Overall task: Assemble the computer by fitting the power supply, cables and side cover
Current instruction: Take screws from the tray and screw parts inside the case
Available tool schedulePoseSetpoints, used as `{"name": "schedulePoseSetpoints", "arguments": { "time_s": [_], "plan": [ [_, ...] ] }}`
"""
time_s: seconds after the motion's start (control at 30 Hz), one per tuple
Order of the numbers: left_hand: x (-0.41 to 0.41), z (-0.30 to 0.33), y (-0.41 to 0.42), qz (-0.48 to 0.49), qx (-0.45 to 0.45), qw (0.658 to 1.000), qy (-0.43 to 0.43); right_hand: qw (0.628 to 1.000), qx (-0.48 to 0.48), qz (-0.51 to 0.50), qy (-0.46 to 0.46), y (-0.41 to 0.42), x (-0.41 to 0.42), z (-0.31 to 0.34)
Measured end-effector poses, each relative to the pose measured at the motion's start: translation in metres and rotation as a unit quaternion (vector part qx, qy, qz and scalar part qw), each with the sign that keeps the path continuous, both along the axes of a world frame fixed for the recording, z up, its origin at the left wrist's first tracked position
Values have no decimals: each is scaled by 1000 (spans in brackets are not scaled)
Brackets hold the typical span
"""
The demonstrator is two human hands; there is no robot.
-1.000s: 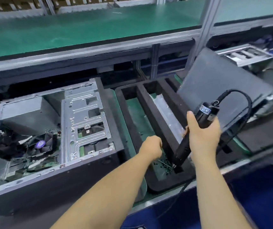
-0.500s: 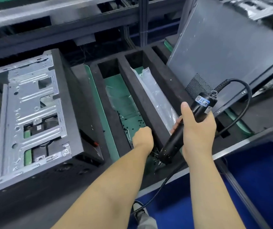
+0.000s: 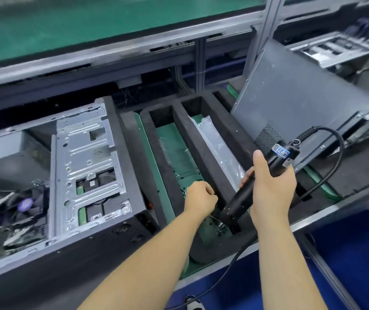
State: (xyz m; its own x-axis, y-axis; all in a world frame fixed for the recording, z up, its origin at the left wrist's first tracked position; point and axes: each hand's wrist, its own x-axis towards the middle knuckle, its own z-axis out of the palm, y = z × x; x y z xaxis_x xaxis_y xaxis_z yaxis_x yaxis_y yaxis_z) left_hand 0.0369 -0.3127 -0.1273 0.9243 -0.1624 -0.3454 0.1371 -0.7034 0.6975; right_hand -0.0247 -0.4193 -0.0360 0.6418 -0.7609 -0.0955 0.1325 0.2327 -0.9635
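Item 1, nearest: right hand (image 3: 270,186), clasped round an electric screwdriver (image 3: 257,182), tip lowered into the foam tray (image 3: 165,157) at 6 o'clock.
Item 2: left hand (image 3: 200,198), fingers curled over loose screws (image 3: 214,222); whether it pinches one cannot be told.
Item 3, at 9 o'clock: computer case (image 3: 78,175), lying open, side uncovered.
Item 4, at 2 o'clock: side cover (image 3: 295,104), leaning, unfitted.
Status, as judged: fastening stage; cover remains outstanding.

No legible text; screwdriver label (image 3: 281,152) blurred
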Motion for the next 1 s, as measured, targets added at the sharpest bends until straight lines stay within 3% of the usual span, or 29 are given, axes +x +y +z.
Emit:
{"name": "schedulePoseSetpoints", "arguments": {
  "time_s": [0.23,0.43,0.73,1.0],
  "plan": [
    [-10,101,77,93,-217,966,-109,994,12,9,-111,42,13,84],
    [-19,162,182,135,-303,935,-123,969,52,53,-236,108,27,141],
    [-43,163,238,154,-389,898,-132,951,109,79,-277,170,35,159],
    [-43,159,247,156,-349,910,-160,953,105,86,-271,182,35,155]
  ]
}}
